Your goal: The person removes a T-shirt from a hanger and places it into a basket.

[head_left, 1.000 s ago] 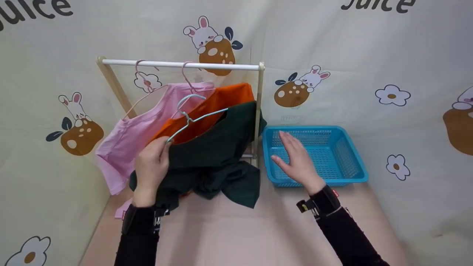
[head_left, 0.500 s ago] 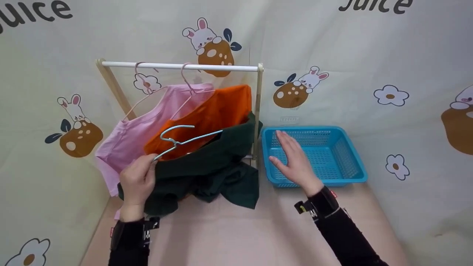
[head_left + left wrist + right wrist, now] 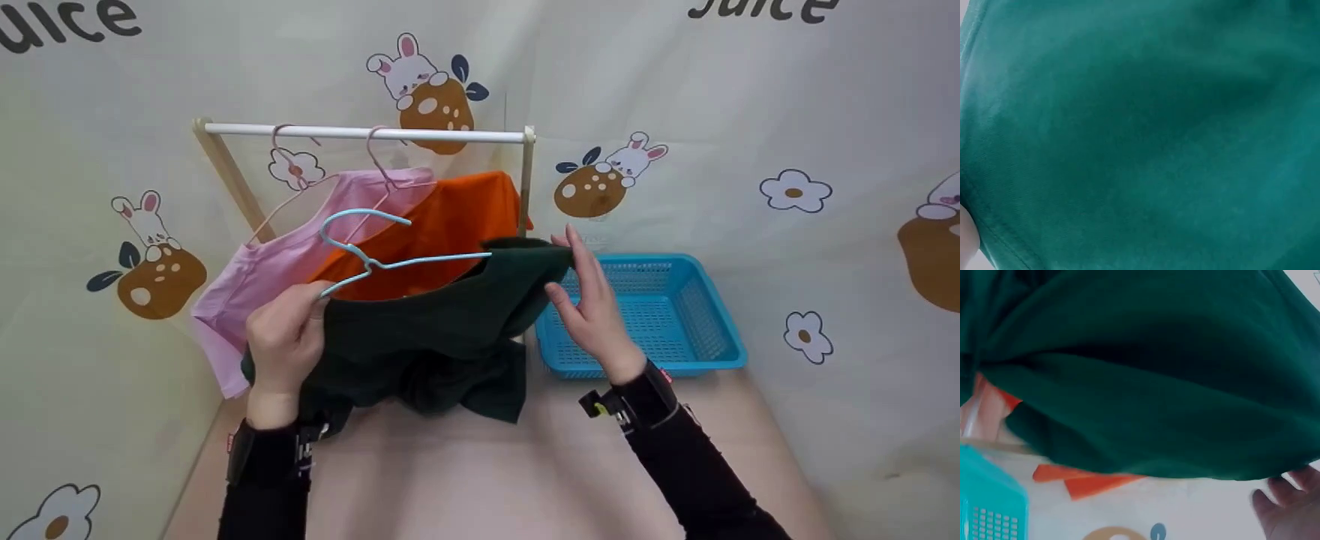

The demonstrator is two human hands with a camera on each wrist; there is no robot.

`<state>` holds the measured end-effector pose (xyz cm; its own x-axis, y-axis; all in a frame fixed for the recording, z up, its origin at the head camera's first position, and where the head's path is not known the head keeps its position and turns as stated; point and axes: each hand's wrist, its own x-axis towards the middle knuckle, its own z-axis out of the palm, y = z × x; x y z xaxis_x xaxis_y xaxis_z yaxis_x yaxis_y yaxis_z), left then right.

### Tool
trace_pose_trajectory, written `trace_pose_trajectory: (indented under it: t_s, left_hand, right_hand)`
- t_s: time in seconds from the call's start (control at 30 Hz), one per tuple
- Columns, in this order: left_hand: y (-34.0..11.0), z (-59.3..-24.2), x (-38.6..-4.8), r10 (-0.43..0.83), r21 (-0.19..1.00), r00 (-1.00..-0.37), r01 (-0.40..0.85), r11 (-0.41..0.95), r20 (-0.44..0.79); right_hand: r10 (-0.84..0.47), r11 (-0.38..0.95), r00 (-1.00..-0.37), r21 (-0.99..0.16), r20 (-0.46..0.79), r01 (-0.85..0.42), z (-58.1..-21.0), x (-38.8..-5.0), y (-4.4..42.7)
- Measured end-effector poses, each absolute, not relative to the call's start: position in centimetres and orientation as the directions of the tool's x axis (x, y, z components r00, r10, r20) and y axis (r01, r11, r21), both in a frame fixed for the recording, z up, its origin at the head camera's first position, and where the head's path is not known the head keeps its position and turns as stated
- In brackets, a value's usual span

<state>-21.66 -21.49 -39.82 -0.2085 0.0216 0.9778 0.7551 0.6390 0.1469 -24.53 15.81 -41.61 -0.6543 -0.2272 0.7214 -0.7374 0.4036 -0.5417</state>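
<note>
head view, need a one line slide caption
Left hand grips a dark green garment on a light blue hanger, right hand at its other side.

left hand (image 3: 286,339): 1 | right hand (image 3: 598,319): 1 | pink top (image 3: 247,289): 1 | orange top (image 3: 465,210): 1 | dark green top (image 3: 420,330): 1 | pink hangers (image 3: 388,184): 2 | light-blue hanger (image 3: 420,259): 1 | clothes rack (image 3: 330,133): 1 | blue basket (image 3: 703,322): 1 | black sleeves (image 3: 264,495): 2 | wrist straps (image 3: 649,390): 2 | printed rabbits (image 3: 630,161): 4 | printed flowers (image 3: 776,192): 4

The rack (image 3: 330,132), basket (image 3: 697,322) and green shirt (image 3: 435,322) are viewed from the head, forward and down. From the left wrist, the frame is nearly filled by the green shirt at close range; from the right wrist, shirt and basket, shared with the head view, are seen slightly farther off.
</note>
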Motion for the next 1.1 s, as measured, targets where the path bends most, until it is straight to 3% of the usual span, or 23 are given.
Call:
trace_pose_trajectory:
  t_s: [0.2, 0.53, 0.73, 0.93, 1.1]
  left_hand:
    - [-20.8, -40.3, -21.9, 0.079, 0.149, -0.255, 0.758, 0.635, 0.964]
    - [-18.7, -40.7, -22.3, 0.215, 0.258, -0.509, 0.703, 0.663, 0.833]
    - [-16.4, -38.9, -21.9, 0.189, 0.397, -0.642, 0.650, 0.648, 0.744]
    - [-14.1, -37.3, -22.1, 0.144, 0.495, -0.707, 0.610, 0.619, 0.692]
    - [-12.9, -37.2, -22.2, 0.072, 0.666, -0.780, 0.575, 0.474, 0.622]
  right_hand:
    - [-0.140, 0.374, -0.675, -0.592, 0.725, -0.714, -42.0, -24.1, 15.6]
    - [0.066, 0.361, -0.713, -0.683, 0.698, -0.635, -42.7, -23.4, 15.3]
    - [0.086, 0.395, -0.708, -0.676, 0.701, -0.622, -41.4, -21.8, 14.3]
    - [0.092, 0.397, -0.707, -0.677, 0.701, -0.620, -41.9, -21.7, 14.4]
    - [0.074, 0.344, -0.731, -0.705, 0.679, -0.620, -42.7, -21.8, 14.8]
